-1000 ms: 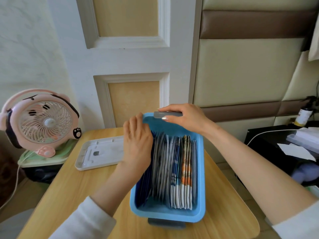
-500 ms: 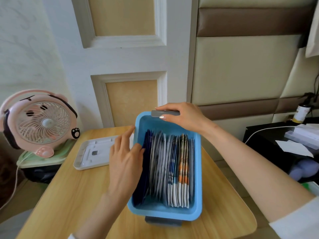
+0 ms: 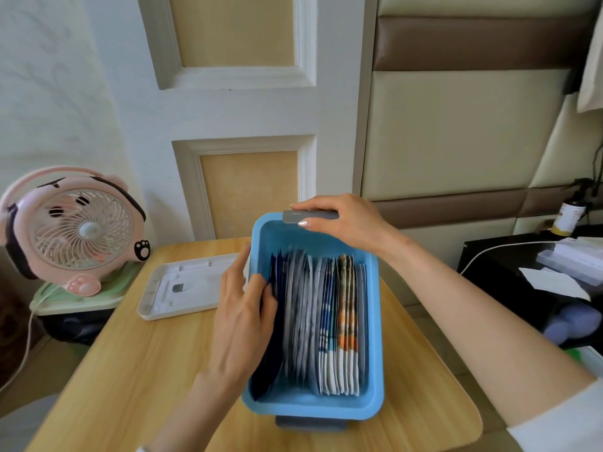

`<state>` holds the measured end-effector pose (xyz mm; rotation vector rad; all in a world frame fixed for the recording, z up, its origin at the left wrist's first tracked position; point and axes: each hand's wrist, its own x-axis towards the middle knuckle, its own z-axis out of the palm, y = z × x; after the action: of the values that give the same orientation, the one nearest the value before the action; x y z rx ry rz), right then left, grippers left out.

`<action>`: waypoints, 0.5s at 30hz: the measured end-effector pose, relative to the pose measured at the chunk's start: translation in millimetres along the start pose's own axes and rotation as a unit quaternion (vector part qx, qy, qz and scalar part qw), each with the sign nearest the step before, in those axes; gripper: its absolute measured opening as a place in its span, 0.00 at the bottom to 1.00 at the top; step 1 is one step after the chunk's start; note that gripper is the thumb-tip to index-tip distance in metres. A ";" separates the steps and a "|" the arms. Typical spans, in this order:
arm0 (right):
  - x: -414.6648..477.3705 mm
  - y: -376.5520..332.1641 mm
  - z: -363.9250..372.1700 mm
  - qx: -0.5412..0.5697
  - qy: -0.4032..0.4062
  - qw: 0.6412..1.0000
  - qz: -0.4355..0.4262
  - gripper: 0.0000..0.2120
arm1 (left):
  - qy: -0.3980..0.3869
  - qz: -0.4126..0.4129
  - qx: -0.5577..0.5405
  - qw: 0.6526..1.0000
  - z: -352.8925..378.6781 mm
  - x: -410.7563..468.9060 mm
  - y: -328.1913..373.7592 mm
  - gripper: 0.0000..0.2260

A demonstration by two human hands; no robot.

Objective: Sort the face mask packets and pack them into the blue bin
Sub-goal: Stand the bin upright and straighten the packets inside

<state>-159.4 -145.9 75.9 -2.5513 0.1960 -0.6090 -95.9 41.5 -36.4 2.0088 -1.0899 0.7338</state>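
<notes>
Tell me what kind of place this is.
Probably a room in a home, perhaps a bedroom: a padded wall panel, a panelled door, and a pink desk fan beside a wooden table.

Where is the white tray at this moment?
In the head view, the white tray lies on the wooden table, left of the blue bin, beside the left hand.

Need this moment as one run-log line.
left hand: touching dark blue packets | right hand: grips grey handle at far end | blue bin: face mask packets on edge, grouped by colour
</notes>
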 end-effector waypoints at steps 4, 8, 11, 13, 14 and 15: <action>1.4 1.2 -0.9 -0.015 -0.002 1.000 0.004 0.15 | 0.003 -0.007 -0.005 1.000 -1.6 -6.1 -1.2 0.13; 1.0 1.9 -0.5 -0.018 -0.004 1.000 0.000 0.15 | 0.047 -0.011 0.046 0.998 3.0 -0.7 2.3 0.08; 2.3 3.2 -0.4 -0.024 0.000 1.000 0.004 0.15 | 0.022 -0.021 0.080 0.996 4.2 6.2 3.4 0.11; 2.6 3.8 -0.3 -0.021 0.001 1.000 0.005 0.15 | 0.031 -0.016 0.064 0.997 1.1 3.7 2.3 0.13; 2.5 4.0 0.0 -0.017 0.000 1.000 0.005 0.15 | 0.055 -0.018 0.044 0.997 -1.8 0.3 2.1 0.13; 2.2 4.3 0.2 -0.014 -0.001 1.000 0.004 0.15 | 0.090 -0.022 0.021 0.995 -4.6 -3.9 3.0 0.13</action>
<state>-157.4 -150.0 74.3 -2.5777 0.2145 -0.6052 -101.0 45.9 -35.7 1.9526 -0.9284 0.9022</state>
